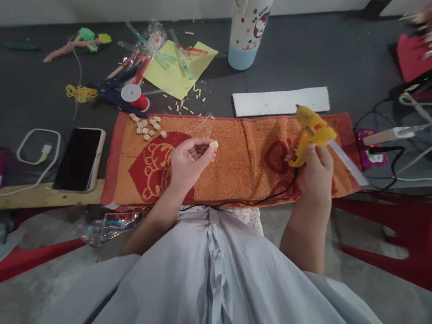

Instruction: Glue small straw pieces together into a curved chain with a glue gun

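Note:
Over the left half of the orange towel (231,158), my left hand (189,162) pinches a small pale wooden piece (213,144) between thumb and fingertips. My right hand (315,170) is wrapped round the handle of a yellow glue gun (311,132) above the towel's right part. The gun's nozzle points up and left, and a clear glue stick (348,162) juts from its back. A small cluster of similar pale pieces (143,128) lies at the towel's upper left corner. The gun's black cord (250,204) runs along the towel's near edge.
Behind the towel lie a white strip (282,101), a bottle (250,29), yellow paper (202,60) with scattered bits, and a red thread spool (140,100). A phone (80,159) is at the left. A purple power socket (370,150) with cables stands at the right.

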Demonstrator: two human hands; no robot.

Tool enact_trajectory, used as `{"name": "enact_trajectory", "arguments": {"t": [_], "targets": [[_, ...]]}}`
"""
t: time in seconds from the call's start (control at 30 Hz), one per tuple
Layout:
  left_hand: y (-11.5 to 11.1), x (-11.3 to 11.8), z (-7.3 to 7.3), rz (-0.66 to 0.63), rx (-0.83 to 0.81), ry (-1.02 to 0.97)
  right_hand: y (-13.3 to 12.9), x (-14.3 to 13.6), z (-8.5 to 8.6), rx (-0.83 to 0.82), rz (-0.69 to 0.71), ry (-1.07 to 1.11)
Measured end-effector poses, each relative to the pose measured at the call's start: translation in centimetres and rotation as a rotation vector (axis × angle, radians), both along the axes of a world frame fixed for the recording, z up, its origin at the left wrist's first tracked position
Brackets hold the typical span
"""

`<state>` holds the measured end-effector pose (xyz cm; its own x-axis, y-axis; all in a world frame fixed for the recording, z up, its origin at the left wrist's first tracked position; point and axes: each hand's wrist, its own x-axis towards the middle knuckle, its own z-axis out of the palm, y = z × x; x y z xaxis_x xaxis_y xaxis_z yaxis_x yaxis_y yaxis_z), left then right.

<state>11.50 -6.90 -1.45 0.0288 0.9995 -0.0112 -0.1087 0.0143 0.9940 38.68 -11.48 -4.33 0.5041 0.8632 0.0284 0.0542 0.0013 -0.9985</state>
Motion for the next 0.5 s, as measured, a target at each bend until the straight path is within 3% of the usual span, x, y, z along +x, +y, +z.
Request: {"name": "enact_trajectory", "arguments": {"t": [0.27,0.5], "targets": [[0.0,0.1,-0.2,-0.04,-0.057,-0.05,-1.1,0.3,2.2,0.02,-0.14,0.001],[-0.3,0.0,-0.4,-0.039,-0.04,0.018,-3.3,-1.5,3.3,-0.074,-0.026,0.028]]}}
